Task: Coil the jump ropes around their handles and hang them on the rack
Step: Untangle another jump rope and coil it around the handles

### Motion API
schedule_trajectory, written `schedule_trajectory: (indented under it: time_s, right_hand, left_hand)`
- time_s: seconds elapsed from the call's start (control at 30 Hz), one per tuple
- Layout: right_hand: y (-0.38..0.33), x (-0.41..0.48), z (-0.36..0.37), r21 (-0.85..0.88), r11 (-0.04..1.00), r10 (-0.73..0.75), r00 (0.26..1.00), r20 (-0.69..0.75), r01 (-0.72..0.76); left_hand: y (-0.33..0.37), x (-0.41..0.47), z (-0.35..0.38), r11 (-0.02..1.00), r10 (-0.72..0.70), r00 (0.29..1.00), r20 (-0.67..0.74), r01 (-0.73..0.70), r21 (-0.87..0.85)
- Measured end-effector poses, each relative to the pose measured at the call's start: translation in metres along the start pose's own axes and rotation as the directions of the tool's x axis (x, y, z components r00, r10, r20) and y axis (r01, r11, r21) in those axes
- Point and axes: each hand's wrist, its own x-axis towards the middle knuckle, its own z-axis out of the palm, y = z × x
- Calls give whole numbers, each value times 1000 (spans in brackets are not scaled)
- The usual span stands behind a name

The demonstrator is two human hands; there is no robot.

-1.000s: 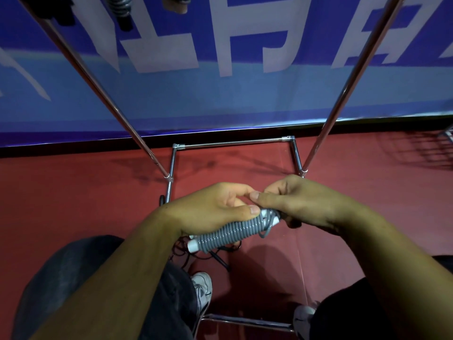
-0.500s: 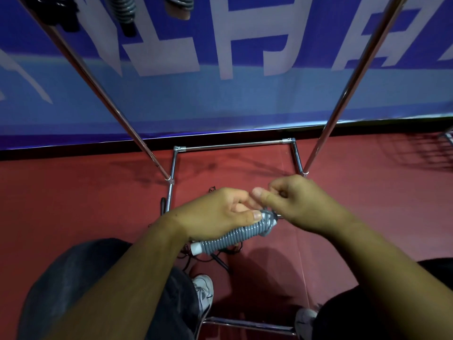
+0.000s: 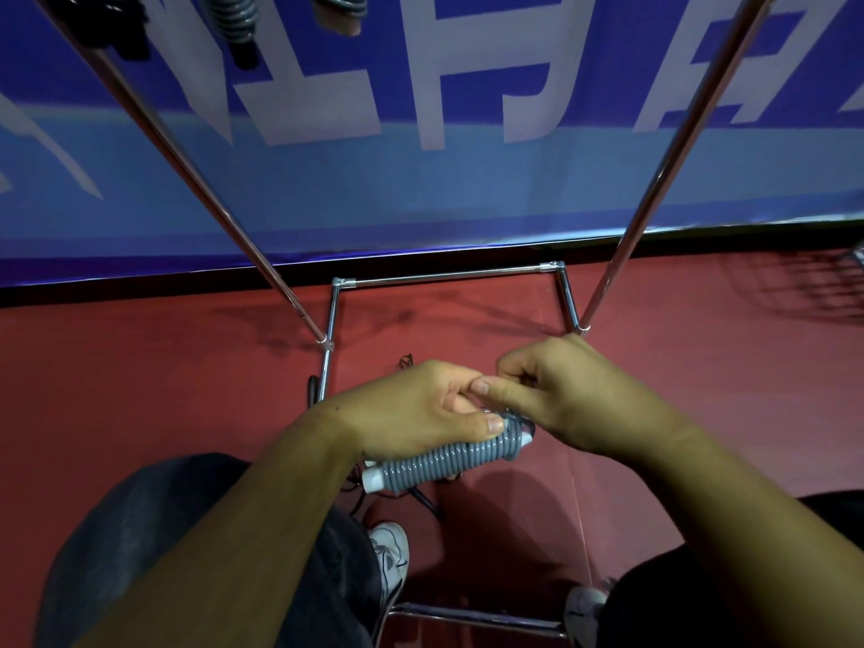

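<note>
Two hands work above a red floor (image 3: 140,390), before a chrome rack (image 3: 449,275) standing against a blue banner (image 3: 467,189) with pale lettering. The left hand (image 3: 421,409) grips the grey jump rope (image 3: 449,460), coiled tightly round its handles; the right hand (image 3: 575,395) pinches the coil's upper end (fingertips mostly hidden). Other coiled ropes (image 3: 231,21) hang overhead.

1. The right hand (image 3: 575,395) covers the far end of the coiled jump rope (image 3: 449,460); I can't tell what its fingers pinch.
2. The gripping left hand (image 3: 421,413) hides the coil's middle.
3. The top edge cuts off the hung ropes (image 3: 231,21).
4. The floor cords (image 3: 406,362) sit mostly behind my hands.
</note>
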Motion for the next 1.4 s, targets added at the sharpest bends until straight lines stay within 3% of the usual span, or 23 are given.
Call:
schedule_trajectory:
  time_s: [0.1,0.17,0.23,0.33,0.4,0.53,0.7,0.83,0.93,1.0,1.1,1.17,1.23,1.3,1.4]
  right_hand:
    - [-3,3,1,27,999,19,997,-76,-17]
    - [-3,5,-3,130,985,125,988,-87,-113]
    - [-1,5,-7,182,958,232,972,-44,-221]
    - [4,3,-6,123,961,240,969,59,-246]
    - [5,3,-3,169,961,202,974,97,-217]
    - [4,6,-5,278,955,101,994,39,-108]
    - [-1,3,5,24,999,-44,998,32,44]
    - [-2,1,10,-24,994,-108,993,-56,107]
    - [-1,6,7,124,992,-4,982,-189,28]
    - [-1,8,-1,309,951,114,956,-272,-25]
    - [-8,5,-10,578,815,259,922,-288,-48]
    - [-13,0,-12,730,677,360,907,-218,-93]
    - [-18,-5,-9,801,583,353,930,-101,-134]
    - [-26,-7,-4,820,556,269,963,-19,-139]
    - [-43,-6,-3,831,554,205,975,-85,-44]
  left_hand:
    - [1,-1,-1,1000,8,1000,-30,-8,-17]
    - [0,0,-3,1000,11,996,-86,-11,2]
    - [0,1,-3,1000,17,995,-100,-15,26]
    - [4,-2,-3,1000,27,995,-93,-27,-5]
    - [5,-2,-4,999,38,995,-92,-36,18]
    - [7,0,-4,998,9,994,-110,-2,63]
    - [4,-2,-1,988,-31,999,-39,37,151]
    - [4,-1,0,987,-60,998,-29,64,150]
    - [6,1,5,1000,6,991,-133,-3,22]
    - [9,3,10,995,66,976,-207,-80,-63]
    - [13,6,9,973,132,947,-294,-181,-144]
    - [14,8,8,954,152,922,-357,-231,-192]
    - [16,9,9,929,185,899,-398,-291,-227]
    - [21,9,11,888,227,882,-413,-362,-285]
    - [32,2,14,843,249,837,-487,-435,-317]
